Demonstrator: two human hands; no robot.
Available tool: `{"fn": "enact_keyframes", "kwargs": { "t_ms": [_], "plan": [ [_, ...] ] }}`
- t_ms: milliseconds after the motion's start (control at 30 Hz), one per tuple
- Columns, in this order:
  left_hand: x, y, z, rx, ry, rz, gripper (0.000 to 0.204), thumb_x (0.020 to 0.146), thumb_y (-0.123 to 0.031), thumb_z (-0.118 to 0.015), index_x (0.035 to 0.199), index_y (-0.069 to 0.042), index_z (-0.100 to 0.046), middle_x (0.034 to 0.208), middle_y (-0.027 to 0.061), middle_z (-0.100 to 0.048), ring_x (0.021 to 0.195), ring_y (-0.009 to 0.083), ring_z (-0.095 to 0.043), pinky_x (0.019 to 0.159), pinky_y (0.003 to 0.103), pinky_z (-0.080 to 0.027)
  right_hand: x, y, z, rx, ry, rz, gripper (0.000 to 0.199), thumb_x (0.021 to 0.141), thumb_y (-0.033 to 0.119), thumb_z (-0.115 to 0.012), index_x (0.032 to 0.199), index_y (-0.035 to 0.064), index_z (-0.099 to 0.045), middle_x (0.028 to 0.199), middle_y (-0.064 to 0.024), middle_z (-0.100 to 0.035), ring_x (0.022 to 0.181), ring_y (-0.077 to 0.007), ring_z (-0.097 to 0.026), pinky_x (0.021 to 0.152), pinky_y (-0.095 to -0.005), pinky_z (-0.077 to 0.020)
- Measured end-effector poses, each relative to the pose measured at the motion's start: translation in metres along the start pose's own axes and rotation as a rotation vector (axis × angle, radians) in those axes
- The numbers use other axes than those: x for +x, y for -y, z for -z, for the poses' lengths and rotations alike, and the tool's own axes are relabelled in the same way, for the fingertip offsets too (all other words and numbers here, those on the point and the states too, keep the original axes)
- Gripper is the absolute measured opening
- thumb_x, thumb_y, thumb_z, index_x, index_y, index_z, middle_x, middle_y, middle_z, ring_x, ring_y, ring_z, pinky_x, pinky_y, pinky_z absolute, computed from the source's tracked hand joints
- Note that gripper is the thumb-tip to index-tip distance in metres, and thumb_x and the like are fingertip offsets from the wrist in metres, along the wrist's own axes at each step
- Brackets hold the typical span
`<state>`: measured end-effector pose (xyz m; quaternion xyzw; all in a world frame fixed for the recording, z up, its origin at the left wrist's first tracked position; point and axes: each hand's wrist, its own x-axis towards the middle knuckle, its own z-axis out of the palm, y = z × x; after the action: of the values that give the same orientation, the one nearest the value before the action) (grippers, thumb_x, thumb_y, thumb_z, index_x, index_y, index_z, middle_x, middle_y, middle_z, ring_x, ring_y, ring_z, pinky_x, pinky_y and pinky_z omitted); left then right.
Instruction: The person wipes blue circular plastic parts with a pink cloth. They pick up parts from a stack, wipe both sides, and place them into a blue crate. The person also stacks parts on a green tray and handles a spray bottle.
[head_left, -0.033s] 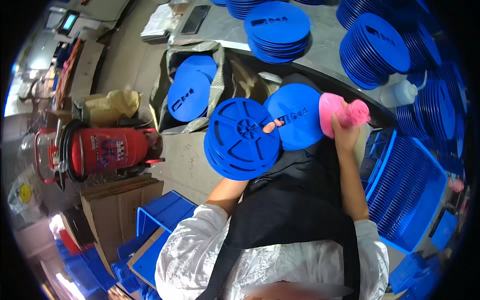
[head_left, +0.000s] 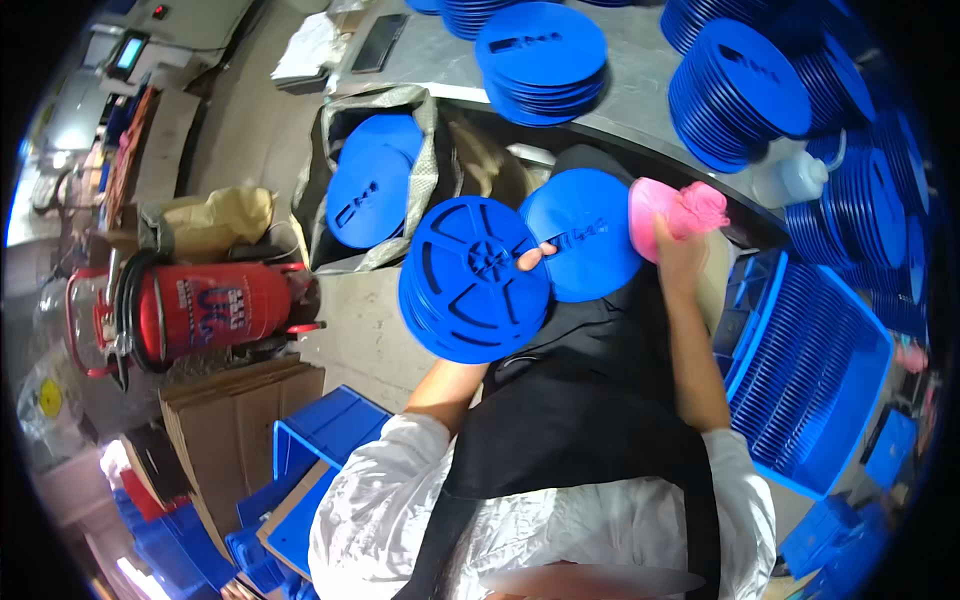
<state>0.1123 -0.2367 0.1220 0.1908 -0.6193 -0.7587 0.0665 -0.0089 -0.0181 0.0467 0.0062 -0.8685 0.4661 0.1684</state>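
My left hand [head_left: 537,257] is mostly hidden beneath a stack of blue spoked plastic reels [head_left: 470,290]. Only its fingertips show, curled over the stack's right edge. Against those fingertips lies a solid blue disc [head_left: 590,215] with cut-out slots, over my lap. Bunched in my right hand [head_left: 680,262] is a pink cloth [head_left: 660,205], its fingers closed round it and its lower part meeting the disc's right edge. To the far left of the disc stands an open woven sack [head_left: 425,130] with more blue discs [head_left: 368,195] in it.
Stacks of blue discs [head_left: 540,50] fill much of the grey table [head_left: 630,85], beside a clear squeeze bottle [head_left: 790,182] and a phone [head_left: 378,43]. At right is a blue crate [head_left: 860,400] of upright discs. At left stand a red wheeled extinguisher [head_left: 220,310] and flattened cardboard [head_left: 240,410].
The whole view has shifted slightly, with everything a little further left in it. Both hands keep their hold, and the reels, disc and cloth stay in nearly the same arrangement.
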Motion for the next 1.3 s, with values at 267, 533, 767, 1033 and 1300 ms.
{"fn": "enact_keyframes", "kwargs": {
  "t_ms": [267, 533, 767, 1033, 1300],
  "plan": [
    [-0.021, 0.003, -0.021, 0.102, -0.027, 0.035, 0.02, 0.082, -0.013, -0.072, 0.098, -0.004, -0.063, 0.09, 0.0061, -0.066, 0.083, 0.0169, -0.061, 0.074, 0.03, -0.049, -0.065, 0.035, 0.013, -0.026, 0.453, 0.808, 0.033, 0.073, 0.025, -0.064, 0.101, 0.0074, -0.06, 0.12, -0.0095, -0.061, 0.108, -0.0286, -0.057, 0.087, -0.0394, -0.0433],
    [-0.02, -0.008, -0.026, 0.215, -0.016, 0.025, 0.022, 0.08, -0.013, -0.074, 0.097, -0.004, -0.065, 0.09, 0.0058, -0.066, 0.079, 0.015, -0.06, 0.071, 0.028, -0.047, 0.007, 0.043, -0.03, 0.043, 0.246, 0.043, 0.048, 0.065, 0.02, -0.078, 0.107, 0.003, -0.06, 0.111, -0.015, -0.062, 0.103, -0.0317, -0.059, 0.09, -0.0401, -0.0454],
    [0.001, 0.027, -0.014, 0.214, -0.006, -0.026, 0.022, 0.08, -0.013, -0.075, 0.098, -0.004, -0.065, 0.09, 0.0059, -0.066, 0.077, 0.0144, -0.06, 0.069, 0.027, -0.047, -0.044, 0.052, -0.007, 0.097, 0.653, 0.959, 0.034, 0.068, 0.014, -0.07, 0.102, 0.0155, -0.064, 0.123, -0.0008, -0.058, 0.122, -0.024, -0.048, 0.098, -0.0455, -0.0346],
    [0.006, 0.038, -0.008, -0.018, 0.005, -0.052, 0.023, 0.081, -0.013, -0.074, 0.099, -0.003, -0.065, 0.089, 0.0064, -0.067, 0.076, 0.0143, -0.06, 0.069, 0.027, -0.047, -0.028, -0.028, 0.001, 0.392, 0.152, -0.102, 0.031, 0.08, 0.005, -0.067, 0.11, 0.0033, -0.061, 0.113, -0.0122, -0.064, 0.106, -0.0237, -0.06, 0.091, -0.0312, -0.0456],
    [0.02, 0.036, -0.023, -0.073, -0.063, -0.118, 0.023, 0.083, -0.014, -0.071, 0.101, -0.001, -0.063, 0.091, 0.008, -0.067, 0.075, 0.0131, -0.059, 0.065, 0.024, -0.045, -0.023, 0.052, 0.018, 1.496, 0.237, -0.531, 0.03, 0.084, 0.011, -0.066, 0.111, 0.0034, -0.055, 0.112, -0.008, -0.061, 0.106, -0.0172, -0.058, 0.094, -0.0325, -0.0437]
  ]
}}
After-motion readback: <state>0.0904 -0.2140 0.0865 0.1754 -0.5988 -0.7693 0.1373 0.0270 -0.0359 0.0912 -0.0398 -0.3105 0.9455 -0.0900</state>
